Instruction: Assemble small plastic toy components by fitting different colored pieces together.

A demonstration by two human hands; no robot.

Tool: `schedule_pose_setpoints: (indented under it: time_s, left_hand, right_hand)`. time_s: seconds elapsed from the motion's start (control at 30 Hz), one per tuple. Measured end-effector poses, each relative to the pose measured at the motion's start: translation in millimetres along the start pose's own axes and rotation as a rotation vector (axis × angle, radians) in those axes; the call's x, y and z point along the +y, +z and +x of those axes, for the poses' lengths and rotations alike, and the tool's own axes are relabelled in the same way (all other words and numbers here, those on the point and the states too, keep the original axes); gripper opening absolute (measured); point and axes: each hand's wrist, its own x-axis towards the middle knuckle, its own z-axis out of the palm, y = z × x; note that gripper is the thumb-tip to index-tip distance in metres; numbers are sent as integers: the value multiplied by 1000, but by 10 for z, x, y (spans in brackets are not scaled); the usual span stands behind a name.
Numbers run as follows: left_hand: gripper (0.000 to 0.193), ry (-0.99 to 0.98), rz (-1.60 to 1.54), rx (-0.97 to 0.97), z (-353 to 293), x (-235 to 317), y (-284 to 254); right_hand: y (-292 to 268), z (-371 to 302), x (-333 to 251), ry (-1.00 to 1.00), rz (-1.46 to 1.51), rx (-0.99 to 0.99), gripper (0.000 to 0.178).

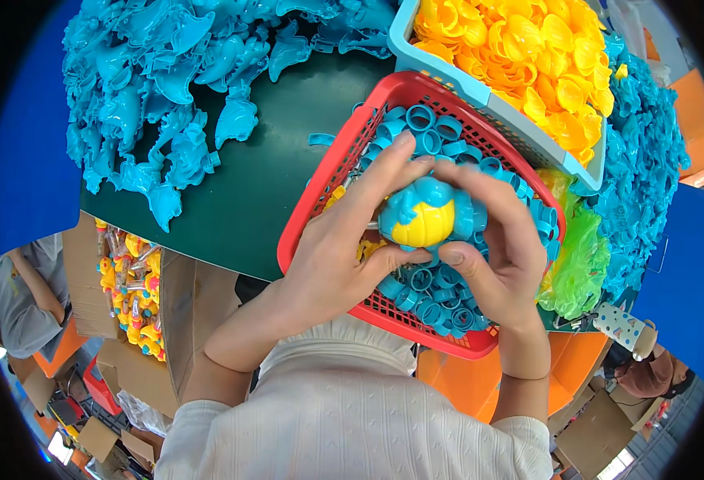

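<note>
Between my two hands, above a red basket (320, 186), is a rounded blue plastic toy part with a yellow ribbed belly (426, 224). My left hand (344, 232) grips it from the left, thumb below and fingers above. From the right, my right hand (500, 240) curls around its blue end, with the thumb low and the fingers arched over the top. Many small blue plastic rings (421, 118) fill the basket under my hands. Some yellow pieces show beside my left hand, partly covered by it.
A light blue basket (520, 120) of yellow curved shells (520, 48) stands behind the red one. Blue plastic pieces are heaped at the far left (152, 72) and right (648, 160). A green plastic bag (580, 256) lies at right. A carton (180, 320) holds yellow toys at lower left.
</note>
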Motion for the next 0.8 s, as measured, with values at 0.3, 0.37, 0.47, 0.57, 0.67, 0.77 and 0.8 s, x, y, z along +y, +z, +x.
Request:
schedule_pose_setpoints:
  time_s: [0.3, 0.37, 0.47, 0.57, 0.67, 0.77, 0.8]
  left_hand:
    - [53, 21, -292, 269, -70, -2, -113]
    - [45, 23, -303, 318, -96, -67, -160]
    - [33, 30, -326, 386, -93, -75, -174]
    - [28, 21, -389, 413, -100, -73, -183]
    - [27, 12, -429, 447, -108, -98, -173]
    - [28, 130, -331, 422, -170, -114, -242]
    - [30, 248, -224, 375, -195, -109, -253]
  right_hand:
    - [-670, -623, 6, -12, -65, 926, 42]
    - [-921, -981, 7, 28, -98, 1189, 43]
    - [-1415, -2178, 257, 97, -272, 1410, 35]
    - [-1495, -3291, 512, 401, -492, 1782, 33]
    - [-1456, -3683, 650, 592, -564, 2091, 35]
    - [-1414, -3983, 744, 673, -518, 2375, 35]
    - [-1434, -4070, 793, 849, -837, 2290, 35]
